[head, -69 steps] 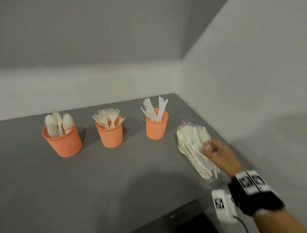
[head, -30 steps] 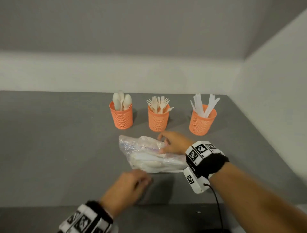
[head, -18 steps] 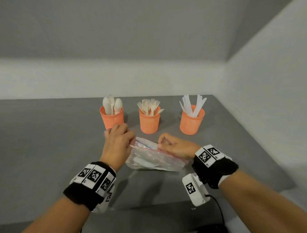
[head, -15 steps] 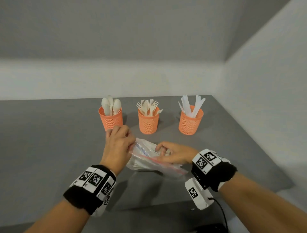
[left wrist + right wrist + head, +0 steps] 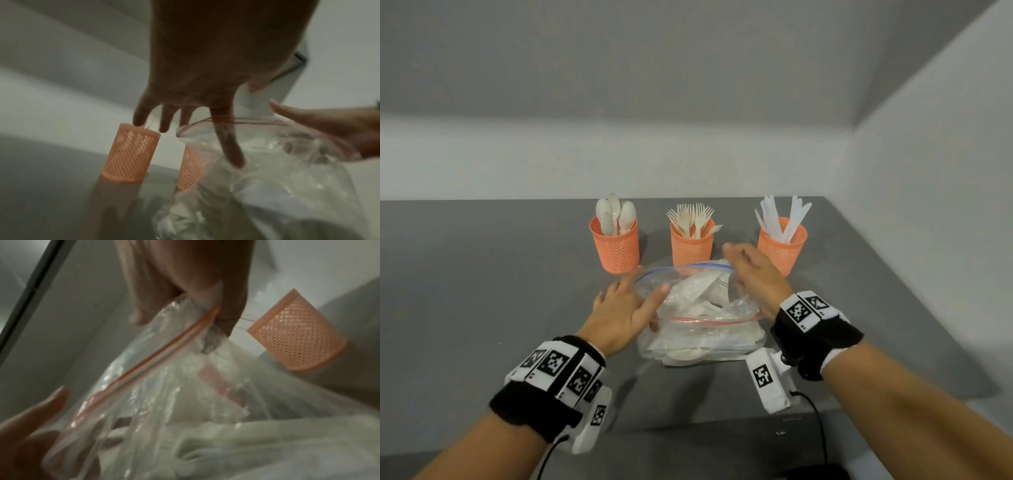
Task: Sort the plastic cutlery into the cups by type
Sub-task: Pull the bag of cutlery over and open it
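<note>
A clear zip bag (image 5: 705, 329) of mixed white cutlery lies on the grey table (image 5: 482, 291) in front of three orange mesh cups. The left cup (image 5: 615, 250) holds spoons, the middle cup (image 5: 691, 245) forks and the right cup (image 5: 782, 248) knives. The bag's mouth gapes wide. My left hand (image 5: 625, 308) is spread with straight fingers at the mouth's left side, and one finger (image 5: 226, 142) reaches inside the rim. My right hand (image 5: 753, 281) pinches the red zip rim (image 5: 164, 350) at the right side, between thumb and fingers.
A white wall runs close along the table's right side, just past the knife cup. The table's front edge (image 5: 688, 425) lies under my wrists, where a black cable (image 5: 815, 421) hangs from the right wrist camera.
My right hand brought the bag from the table's right side to the middle. Both hands then pulled the zip apart. The mouth now gapes wide, and my left fingers have straightened and spread.
</note>
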`<state>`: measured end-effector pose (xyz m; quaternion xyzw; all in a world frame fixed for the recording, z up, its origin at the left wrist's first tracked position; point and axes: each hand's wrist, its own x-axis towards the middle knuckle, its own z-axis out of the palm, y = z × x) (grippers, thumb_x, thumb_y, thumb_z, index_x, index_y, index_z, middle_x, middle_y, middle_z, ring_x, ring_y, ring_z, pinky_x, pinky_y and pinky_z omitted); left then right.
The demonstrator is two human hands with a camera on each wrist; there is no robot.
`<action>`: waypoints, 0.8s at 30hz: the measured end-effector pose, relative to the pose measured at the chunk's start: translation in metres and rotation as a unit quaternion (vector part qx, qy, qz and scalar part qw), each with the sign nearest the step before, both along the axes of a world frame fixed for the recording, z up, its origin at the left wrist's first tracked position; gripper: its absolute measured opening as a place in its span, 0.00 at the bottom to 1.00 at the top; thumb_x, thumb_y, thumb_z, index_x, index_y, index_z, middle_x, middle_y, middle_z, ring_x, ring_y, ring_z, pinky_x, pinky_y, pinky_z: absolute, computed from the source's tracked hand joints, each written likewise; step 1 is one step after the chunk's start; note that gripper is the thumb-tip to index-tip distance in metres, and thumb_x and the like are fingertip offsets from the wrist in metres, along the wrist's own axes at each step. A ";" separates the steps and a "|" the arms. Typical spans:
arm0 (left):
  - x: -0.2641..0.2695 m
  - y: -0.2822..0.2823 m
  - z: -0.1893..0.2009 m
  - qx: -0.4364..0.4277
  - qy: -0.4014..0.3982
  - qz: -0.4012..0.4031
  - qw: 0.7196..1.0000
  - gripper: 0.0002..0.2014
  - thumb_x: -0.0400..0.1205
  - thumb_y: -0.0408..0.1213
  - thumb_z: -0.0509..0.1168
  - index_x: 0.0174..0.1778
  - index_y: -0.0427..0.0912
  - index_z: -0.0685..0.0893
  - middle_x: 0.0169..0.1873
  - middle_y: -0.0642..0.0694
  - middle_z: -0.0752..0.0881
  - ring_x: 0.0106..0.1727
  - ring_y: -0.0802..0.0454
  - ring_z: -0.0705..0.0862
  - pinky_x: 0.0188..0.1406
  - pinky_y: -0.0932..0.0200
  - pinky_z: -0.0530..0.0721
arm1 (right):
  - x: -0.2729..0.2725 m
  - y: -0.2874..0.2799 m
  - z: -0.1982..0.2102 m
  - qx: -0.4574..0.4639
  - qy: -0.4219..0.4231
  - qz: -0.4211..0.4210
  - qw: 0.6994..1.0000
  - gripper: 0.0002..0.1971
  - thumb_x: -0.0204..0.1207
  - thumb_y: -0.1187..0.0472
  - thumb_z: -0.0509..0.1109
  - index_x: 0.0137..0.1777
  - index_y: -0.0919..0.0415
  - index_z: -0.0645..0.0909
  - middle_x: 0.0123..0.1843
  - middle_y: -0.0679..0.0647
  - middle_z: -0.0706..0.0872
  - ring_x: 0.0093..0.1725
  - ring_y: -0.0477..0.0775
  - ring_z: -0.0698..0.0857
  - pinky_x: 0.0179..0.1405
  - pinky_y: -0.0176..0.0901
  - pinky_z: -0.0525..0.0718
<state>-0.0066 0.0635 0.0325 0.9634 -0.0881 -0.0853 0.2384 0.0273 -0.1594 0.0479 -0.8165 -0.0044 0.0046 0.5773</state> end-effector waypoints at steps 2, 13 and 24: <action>0.009 -0.001 -0.002 0.007 0.030 0.044 0.999 0.29 0.80 0.62 0.54 0.21 0.48 0.82 0.74 0.47 0.68 0.73 0.45 0.71 0.72 0.42 0.68 | -0.004 -0.002 0.002 -0.044 0.048 0.069 0.995 0.22 0.69 0.55 0.77 0.60 0.57 0.75 0.52 0.47 0.82 0.51 0.45 0.81 0.49 0.37 0.79; 0.032 0.011 0.002 -0.444 0.198 0.268 0.832 0.08 0.79 0.17 0.59 0.46 0.33 0.77 0.40 0.38 0.82 0.28 0.48 0.85 0.19 0.60 0.86 | 0.005 -0.043 -0.010 0.285 0.274 -0.002 0.919 0.11 0.83 0.71 0.55 0.50 0.74 0.79 0.43 0.61 0.90 0.43 0.57 0.89 0.39 0.49 0.90; 0.030 0.008 -0.014 -0.678 0.303 0.294 0.601 0.16 0.83 0.23 0.44 0.43 0.28 0.79 0.25 0.34 0.88 0.26 0.41 0.88 0.17 0.48 0.86 | -0.010 -0.032 -0.044 0.305 0.293 -0.036 0.905 0.04 0.74 0.65 0.66 0.41 0.63 0.81 0.29 0.56 0.83 0.25 0.52 0.85 0.24 0.40 0.86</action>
